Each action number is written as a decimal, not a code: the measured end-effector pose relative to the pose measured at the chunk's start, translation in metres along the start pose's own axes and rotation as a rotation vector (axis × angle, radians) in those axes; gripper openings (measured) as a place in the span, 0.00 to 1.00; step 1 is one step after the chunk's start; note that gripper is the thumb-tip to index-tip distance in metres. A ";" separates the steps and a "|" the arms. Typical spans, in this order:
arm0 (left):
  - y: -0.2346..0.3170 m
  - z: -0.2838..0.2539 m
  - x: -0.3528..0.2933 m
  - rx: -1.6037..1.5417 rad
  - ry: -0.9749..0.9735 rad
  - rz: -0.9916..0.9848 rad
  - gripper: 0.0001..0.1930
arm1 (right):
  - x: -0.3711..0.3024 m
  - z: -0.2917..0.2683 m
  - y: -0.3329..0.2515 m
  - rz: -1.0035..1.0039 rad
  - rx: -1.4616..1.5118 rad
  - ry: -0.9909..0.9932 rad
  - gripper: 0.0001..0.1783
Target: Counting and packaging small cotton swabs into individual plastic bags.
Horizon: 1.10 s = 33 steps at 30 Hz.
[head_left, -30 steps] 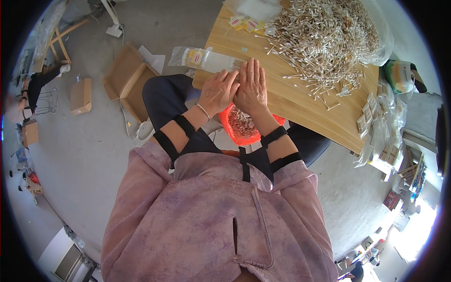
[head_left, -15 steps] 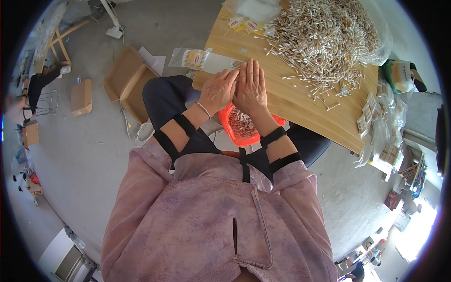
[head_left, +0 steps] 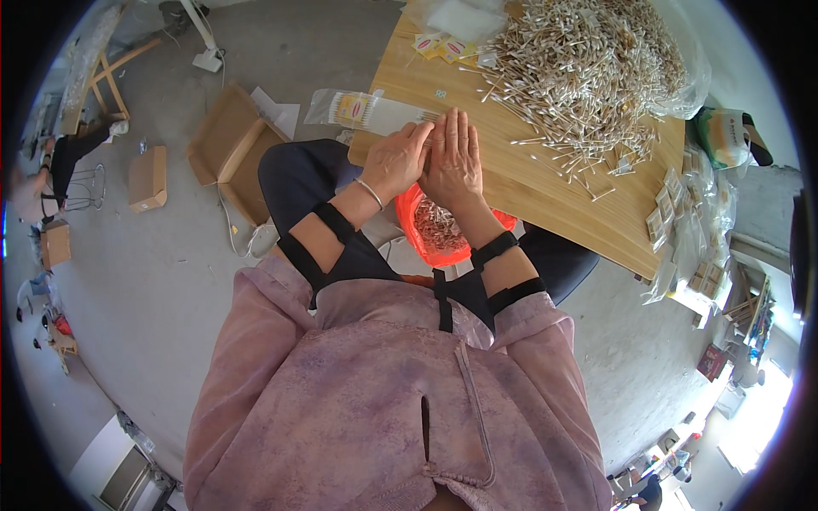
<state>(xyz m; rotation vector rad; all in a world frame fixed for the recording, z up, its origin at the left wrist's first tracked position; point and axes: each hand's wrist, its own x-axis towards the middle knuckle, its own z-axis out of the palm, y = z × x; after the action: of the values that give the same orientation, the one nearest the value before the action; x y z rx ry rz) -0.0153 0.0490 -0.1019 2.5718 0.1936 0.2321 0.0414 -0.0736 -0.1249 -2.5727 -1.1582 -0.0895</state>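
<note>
Both my hands meet over the near left corner of the wooden table (head_left: 545, 189), backs upward. My left hand (head_left: 395, 162) has its fingers pressed together and bent, their tips against my right hand; what lies under them is hidden. My right hand (head_left: 452, 166) is flat, fingers stretched out together and pointing away. Tips of cotton swabs (head_left: 429, 116) show just beyond the fingers, on a pale clear sleeve. To the left, at the sleeve's far end, lies a clear packet of swabs with a yellow label (head_left: 351, 108).
A large heap of loose cotton swabs (head_left: 596, 64) covers the far right of the table. A red bag (head_left: 411, 223) of swabs hangs below the table edge by my lap. Yellow cards (head_left: 452, 47) lie near the heap. An opened cardboard box (head_left: 243, 149) stands on the floor at left.
My hands stay together over the same corner. The right hand has shifted very slightly to the left. The swab heap and packet look the same.
</note>
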 end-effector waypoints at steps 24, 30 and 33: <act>-0.005 -0.004 0.012 -0.064 -0.061 -0.053 0.17 | 0.001 -0.004 0.000 0.010 -0.008 -0.051 0.47; -0.016 -0.011 0.046 -0.077 0.180 -0.047 0.07 | 0.001 -0.008 -0.001 0.006 0.007 -0.089 0.52; -0.015 -0.013 0.064 0.001 0.029 -0.033 0.05 | 0.001 -0.009 -0.002 0.010 0.020 -0.093 0.52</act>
<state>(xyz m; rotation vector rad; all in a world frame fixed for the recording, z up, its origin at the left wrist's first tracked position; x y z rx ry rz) 0.0433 0.0806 -0.0910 2.5655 0.2468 0.2566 0.0409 -0.0742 -0.1158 -2.5894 -1.1727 0.0444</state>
